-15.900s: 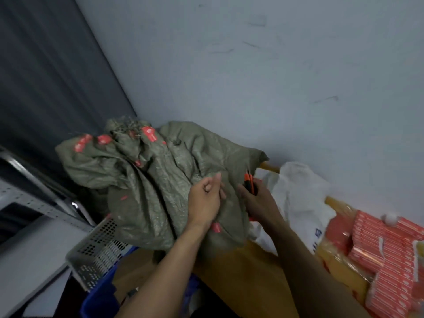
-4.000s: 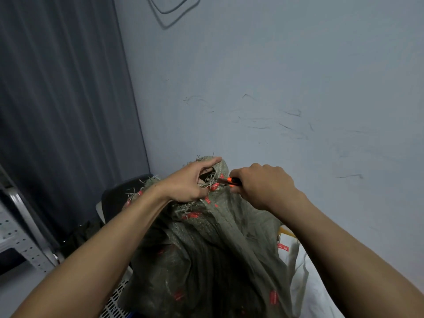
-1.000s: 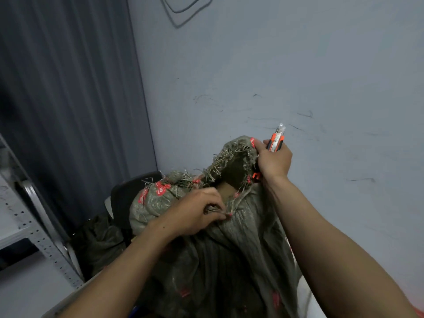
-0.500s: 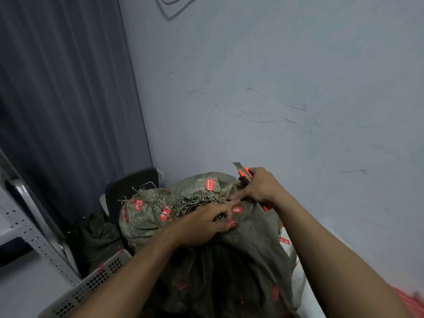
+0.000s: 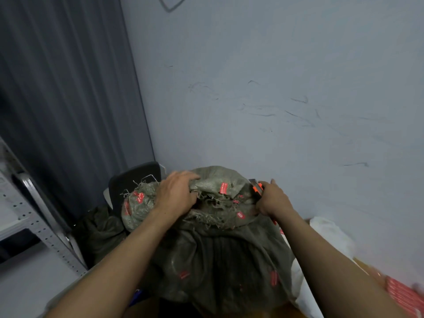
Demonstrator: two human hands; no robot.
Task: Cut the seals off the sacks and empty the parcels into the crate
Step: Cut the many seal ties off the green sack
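Observation:
A green woven sack (image 5: 220, 255) with red labels stands upright in front of me, its frayed mouth at the top. My left hand (image 5: 176, 195) grips the left side of the sack's mouth, fingers curled into the fabric. My right hand (image 5: 273, 199) grips the right side of the mouth and also holds an orange utility knife (image 5: 256, 186), whose blade end pokes up past the fingers. The crate is hidden behind the sack and my arms.
A black chair back (image 5: 133, 180) stands behind the sack by the wall corner. A grey metal shelf rack (image 5: 34, 223) is at the left. A white bag (image 5: 330, 235) and red packages (image 5: 403, 294) lie at the right.
My left hand has moved up and back to the top left of the sack's mouth. Both hands now hold the mouth spread apart; the knife stays in my right hand.

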